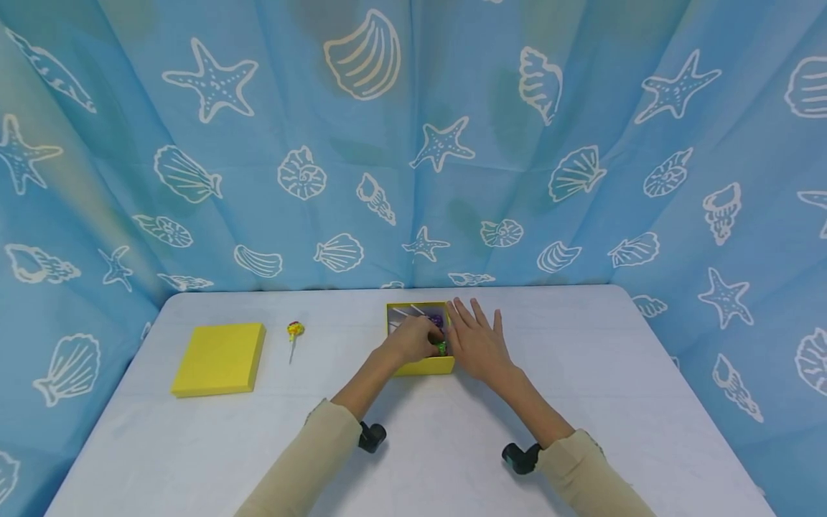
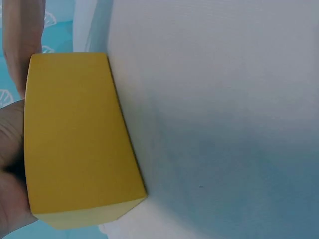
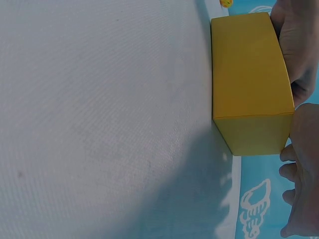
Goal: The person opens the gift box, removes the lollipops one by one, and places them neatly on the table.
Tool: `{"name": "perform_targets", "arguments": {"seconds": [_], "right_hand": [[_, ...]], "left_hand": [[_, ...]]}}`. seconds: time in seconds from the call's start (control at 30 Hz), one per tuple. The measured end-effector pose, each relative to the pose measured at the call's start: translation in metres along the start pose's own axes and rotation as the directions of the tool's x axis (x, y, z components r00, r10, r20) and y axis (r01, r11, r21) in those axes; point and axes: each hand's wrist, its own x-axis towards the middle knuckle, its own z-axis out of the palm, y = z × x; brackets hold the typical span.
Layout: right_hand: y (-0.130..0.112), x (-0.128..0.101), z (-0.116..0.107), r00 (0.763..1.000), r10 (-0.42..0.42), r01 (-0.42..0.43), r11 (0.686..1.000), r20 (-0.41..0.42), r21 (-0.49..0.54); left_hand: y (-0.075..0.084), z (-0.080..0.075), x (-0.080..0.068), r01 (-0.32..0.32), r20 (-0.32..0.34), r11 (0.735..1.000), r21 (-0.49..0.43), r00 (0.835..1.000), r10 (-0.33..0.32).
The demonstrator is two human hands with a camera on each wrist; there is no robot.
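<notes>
On the left of the counter (image 1: 452, 459) a flat yellow lid (image 1: 220, 357) lies by itself, and just to its right a single lollipop (image 1: 295, 331) with a yellow head rests with its stick pointing toward you, apart from everything else. Near the middle stands the open yellow box (image 1: 426, 366), with white sticks and a purple wrapper showing inside it. Your left hand (image 1: 413, 339) reaches over the near wall into the box, its grip curled around a green-wrapped lollipop (image 1: 442, 348) at the box's right inner side. The left wrist view shows only the box's outer wall and the edge of your palm, so the pinch itself is hidden there. Your right hand (image 1: 477, 341) lies flat just beside the box's right wall, grip released, fingers straight and spread, pointing away from you; the right wrist view shows it against that wall. A blue seashell-print curtain (image 1: 413, 143) hangs behind.
</notes>
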Motion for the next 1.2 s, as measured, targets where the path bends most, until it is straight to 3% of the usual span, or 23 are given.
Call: {"name": "perform_targets", "arguments": {"seconds": [0.37,0.63,0.9,1.2], "right_hand": [[-0.0007,0.0002,-0.0023,1.0,-0.003,0.003,1.0,-0.01,-0.001],[-0.0005,0.0009,-0.002,1.0,-0.007,0.007,1.0,-0.002,-0.008],[-0.0009,0.0,-0.0013,1.0,-0.007,0.007,1.0,-0.003,-0.015],[-0.0012,-0.0009,-0.0017,1.0,-0.008,0.008,1.0,-0.017,-0.011]], "left_hand": [[-0.0009,-0.0032,0.0015,-0.03,0.045,0.999,0.023,0.999,0.029],[0.0004,-0.0056,0.003,-0.013,0.075,1.0,0.011,0.997,0.012],[-0.0046,-0.0011,0.0035,-0.065,0.026,0.996,0.053,0.998,0.064],[-0.0027,-0.0073,-0.0017,-0.045,-0.004,0.999,-0.026,0.999,0.045]]}}
